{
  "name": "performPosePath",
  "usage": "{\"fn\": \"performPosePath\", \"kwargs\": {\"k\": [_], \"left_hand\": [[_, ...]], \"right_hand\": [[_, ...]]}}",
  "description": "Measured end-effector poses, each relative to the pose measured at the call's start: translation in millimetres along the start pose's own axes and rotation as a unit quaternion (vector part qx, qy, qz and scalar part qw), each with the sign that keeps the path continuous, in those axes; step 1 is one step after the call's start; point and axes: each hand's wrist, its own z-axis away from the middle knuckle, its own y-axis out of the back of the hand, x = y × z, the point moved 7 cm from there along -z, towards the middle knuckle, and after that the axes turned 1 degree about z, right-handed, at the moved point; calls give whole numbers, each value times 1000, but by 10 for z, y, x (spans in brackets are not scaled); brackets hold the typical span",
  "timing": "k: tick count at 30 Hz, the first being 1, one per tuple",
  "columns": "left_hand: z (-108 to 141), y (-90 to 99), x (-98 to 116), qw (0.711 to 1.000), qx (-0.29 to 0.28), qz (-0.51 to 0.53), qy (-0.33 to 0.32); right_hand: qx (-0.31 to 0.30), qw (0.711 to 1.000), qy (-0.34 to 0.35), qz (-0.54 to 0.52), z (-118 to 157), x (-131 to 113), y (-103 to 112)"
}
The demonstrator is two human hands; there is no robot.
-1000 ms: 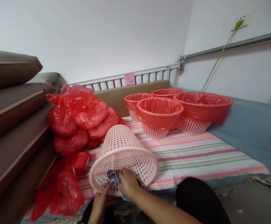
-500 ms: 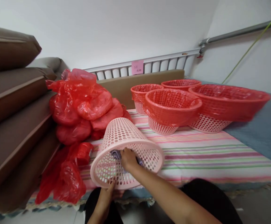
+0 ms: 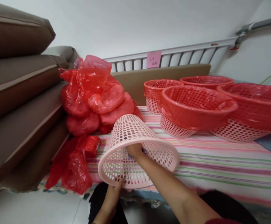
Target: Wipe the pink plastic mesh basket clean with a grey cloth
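Note:
A pale pink perforated plastic basket (image 3: 139, 186) lies on its side on the striped sheet, its mouth turned toward me. My left hand (image 3: 116, 190) is closed on the lower rim, thumb inside and fingers beneath. Deep in the basket is my right hand (image 3: 135, 150), pressing a greyish-purple cloth (image 3: 130, 155) against the inner wall. Most of that cloth and the right fingertips are hidden by the hand and the basket wall.
Right of it stand several pink baskets lined with red bags, including a near one (image 3: 196, 109). Knotted red plastic bags (image 3: 102, 96) are heaped at left, with a loose red bag (image 3: 77, 177) in front. Brown cushions (image 3: 23, 84) are stacked far left. The striped sheet (image 3: 207, 155) covers the bed.
My right hand has gone deeper into the basket with the cloth. My left hand keeps its hold on the rim. The whole view has shifted, moving most things rightward in the picture.

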Motion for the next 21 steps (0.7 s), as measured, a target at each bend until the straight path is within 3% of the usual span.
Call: {"fn": "performPosePath", "kwargs": {"k": [5, 8, 10, 13, 15, 21], "left_hand": [[38, -33, 18, 1000, -9, 8, 19], [36, -86, 5, 999, -31, 12, -1], [18, -145, -16, 998, -48, 18, -23], [-53, -208, -135, 998, -51, 25, -6], [-122, -211, -199, 999, -41, 16, 1], [-285, -130, -291, 999, -35, -14, -22]], "right_hand": [[-94, 992, 4, 88, 1003, -63, -105], [-139, 988, 21, 56, 1579, -62, -36], [-151, 988, 9, 21, 1757, -33, 80], [-91, 996, -18, -7, 1689, -7, 293], [-54, 998, -26, 4, 1528, -4, 320], [-70, 996, 1, 60, 882, 71, -84]]}}
